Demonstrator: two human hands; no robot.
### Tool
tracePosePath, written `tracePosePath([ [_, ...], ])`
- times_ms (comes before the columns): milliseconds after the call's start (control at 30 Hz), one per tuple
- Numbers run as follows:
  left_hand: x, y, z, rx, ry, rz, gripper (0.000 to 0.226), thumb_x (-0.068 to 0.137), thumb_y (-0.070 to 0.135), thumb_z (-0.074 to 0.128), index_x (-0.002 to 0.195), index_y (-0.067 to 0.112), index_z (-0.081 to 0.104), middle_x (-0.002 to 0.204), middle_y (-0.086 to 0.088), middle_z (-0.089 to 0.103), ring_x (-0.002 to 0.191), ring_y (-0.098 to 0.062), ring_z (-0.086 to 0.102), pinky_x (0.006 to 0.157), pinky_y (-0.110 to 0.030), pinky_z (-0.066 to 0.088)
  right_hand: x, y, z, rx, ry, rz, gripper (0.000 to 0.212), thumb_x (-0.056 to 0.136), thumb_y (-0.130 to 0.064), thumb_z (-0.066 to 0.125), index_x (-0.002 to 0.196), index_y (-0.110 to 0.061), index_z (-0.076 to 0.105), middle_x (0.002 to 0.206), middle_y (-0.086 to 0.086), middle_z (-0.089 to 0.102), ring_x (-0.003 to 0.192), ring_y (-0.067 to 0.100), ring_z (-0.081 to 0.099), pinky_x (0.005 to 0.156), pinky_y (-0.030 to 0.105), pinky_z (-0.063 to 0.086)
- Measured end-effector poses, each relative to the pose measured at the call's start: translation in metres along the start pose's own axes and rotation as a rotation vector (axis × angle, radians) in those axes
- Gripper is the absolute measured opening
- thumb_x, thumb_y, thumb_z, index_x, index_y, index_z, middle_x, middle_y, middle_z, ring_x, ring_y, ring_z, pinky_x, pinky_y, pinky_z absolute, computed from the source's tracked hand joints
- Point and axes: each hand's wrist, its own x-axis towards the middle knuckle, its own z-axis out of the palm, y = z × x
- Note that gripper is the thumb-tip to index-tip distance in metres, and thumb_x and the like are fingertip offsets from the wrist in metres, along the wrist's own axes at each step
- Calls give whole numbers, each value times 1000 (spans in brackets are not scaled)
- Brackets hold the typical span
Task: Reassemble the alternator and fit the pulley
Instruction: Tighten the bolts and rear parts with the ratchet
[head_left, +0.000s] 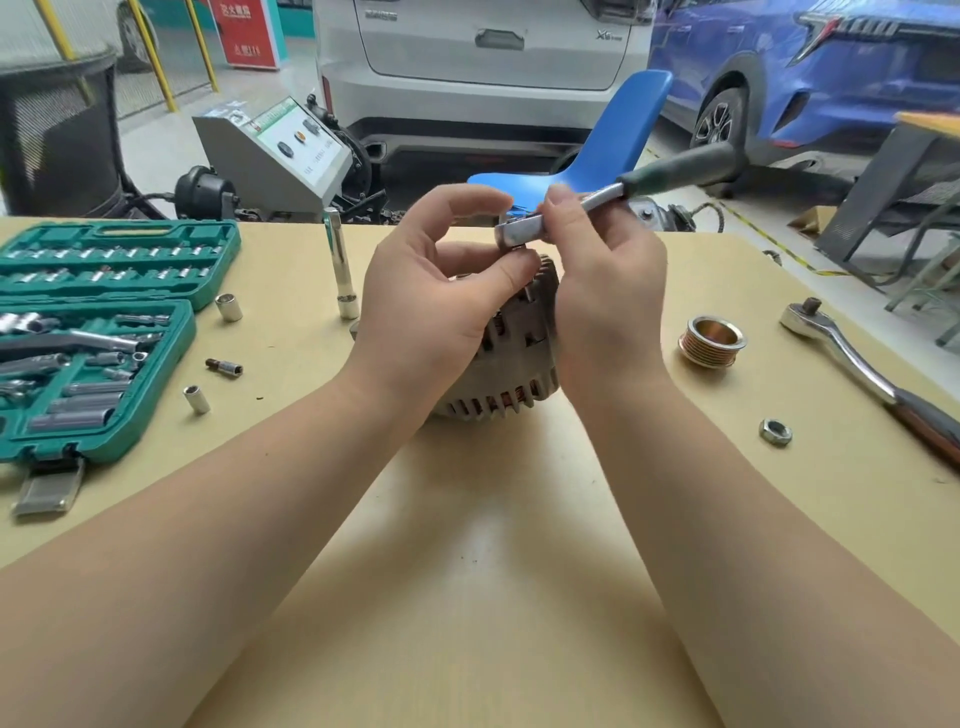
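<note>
The grey finned alternator (511, 374) stands on the tan table (467, 545), mostly hidden behind my hands. My right hand (602, 291) grips a small ratchet (597, 208) with a dark green handle, its head sitting over a bolt on top of the alternator. My left hand (441, 306) pinches the socket under the ratchet head with thumb and fingers. The copper-coloured pulley (711, 341) lies on the table to the right. The pulley nut (775, 432) rests nearer the front right.
An open green socket case (98, 338) fills the left side, with loose sockets (228, 306) and a long upright extension (340, 265) beside it. A large chrome ratchet (857, 364) lies at the right edge. Cars and a blue chair (618, 140) stand beyond the table.
</note>
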Motion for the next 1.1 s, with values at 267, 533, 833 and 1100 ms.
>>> tracePosePath([
  [267,1,1,-1,-17,-15,-19,26,92,8,85,113,13,71,92,-5,84,82,-24,81,71,-35,63,-4,0,3,-115,33,-114,17,101,-27,65,87,-19,70,84,-4,75,86,16,71,86,34,56],
  [533,-2,-1,2,19,-10,13,28,94,11,83,117,21,72,93,0,84,80,-19,81,68,-28,59,-3,-1,-2,11,-36,-7,20,103,-25,62,89,-13,70,83,-1,76,83,16,72,82,34,57],
  [833,-1,0,3,-3,-10,-2,25,95,8,82,117,9,71,93,-4,84,81,-20,81,69,-31,62,3,-5,2,47,-53,73,27,103,-25,60,81,-16,71,77,-1,71,81,17,69,81,37,56],
  [1100,-5,-2,3,7,15,19,23,95,17,82,115,23,71,93,-2,84,74,-17,78,66,-32,58,-17,3,8,-201,176,-246,16,99,-31,68,85,-26,68,79,-13,73,82,8,69,82,25,52],
])
